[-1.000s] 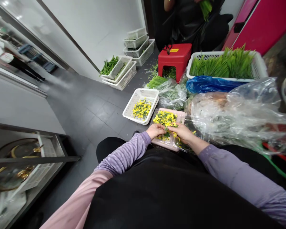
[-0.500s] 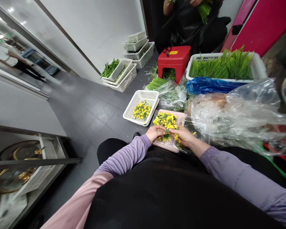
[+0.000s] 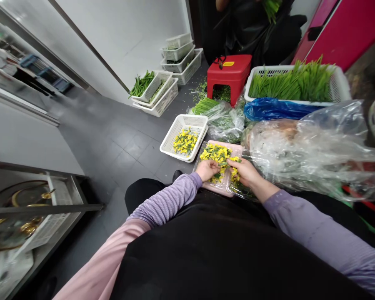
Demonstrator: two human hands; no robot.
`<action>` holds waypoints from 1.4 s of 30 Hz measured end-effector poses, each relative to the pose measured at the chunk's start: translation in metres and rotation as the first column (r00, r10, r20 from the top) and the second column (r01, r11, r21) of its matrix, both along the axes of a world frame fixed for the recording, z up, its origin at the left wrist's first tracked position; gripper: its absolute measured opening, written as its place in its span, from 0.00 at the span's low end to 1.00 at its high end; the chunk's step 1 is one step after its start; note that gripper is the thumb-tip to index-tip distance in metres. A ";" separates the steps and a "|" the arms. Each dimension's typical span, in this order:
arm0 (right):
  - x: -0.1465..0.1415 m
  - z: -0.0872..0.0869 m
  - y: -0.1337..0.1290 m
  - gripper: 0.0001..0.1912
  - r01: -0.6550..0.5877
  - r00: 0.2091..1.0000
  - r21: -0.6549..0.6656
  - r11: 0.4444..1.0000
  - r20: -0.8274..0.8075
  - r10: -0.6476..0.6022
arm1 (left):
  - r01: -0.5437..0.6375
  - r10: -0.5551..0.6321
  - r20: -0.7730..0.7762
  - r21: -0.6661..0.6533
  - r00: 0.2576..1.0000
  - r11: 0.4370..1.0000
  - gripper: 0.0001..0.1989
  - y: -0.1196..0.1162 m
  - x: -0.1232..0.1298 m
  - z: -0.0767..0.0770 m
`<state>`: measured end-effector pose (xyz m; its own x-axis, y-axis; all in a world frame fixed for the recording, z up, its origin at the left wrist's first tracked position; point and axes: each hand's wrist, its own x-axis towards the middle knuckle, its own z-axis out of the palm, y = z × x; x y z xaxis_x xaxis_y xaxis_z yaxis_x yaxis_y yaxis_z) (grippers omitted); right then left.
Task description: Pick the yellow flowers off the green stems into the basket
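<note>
Near the frame's centre, the flower pile (image 3: 216, 153) lies just above the left hand (image 3: 207, 170), its fingers pressed together, while the right hand (image 3: 244, 171) pinches flowering sprigs (image 3: 235, 159).

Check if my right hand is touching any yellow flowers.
Touching. The head view shows yellow flowers held in the fingers of your right hand, with blossoms showing right beside the fingertips.
</note>
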<state>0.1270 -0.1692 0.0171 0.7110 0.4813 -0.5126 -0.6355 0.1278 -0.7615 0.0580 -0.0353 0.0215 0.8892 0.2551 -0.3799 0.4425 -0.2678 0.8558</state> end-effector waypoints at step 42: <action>0.007 -0.003 -0.014 0.10 0.045 0.983 -0.035 0.998 -0.175 -0.050 | 0.295 -0.132 -0.282 0.681 0.950 0.670 0.21 0.006 0.032 -0.027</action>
<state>0.1341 -0.1830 0.0140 0.6305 0.4312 -0.6454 -0.7533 0.1392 -0.6428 0.0897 -0.0296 -0.0059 0.8828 0.3308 -0.3336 0.4259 -0.8632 0.2710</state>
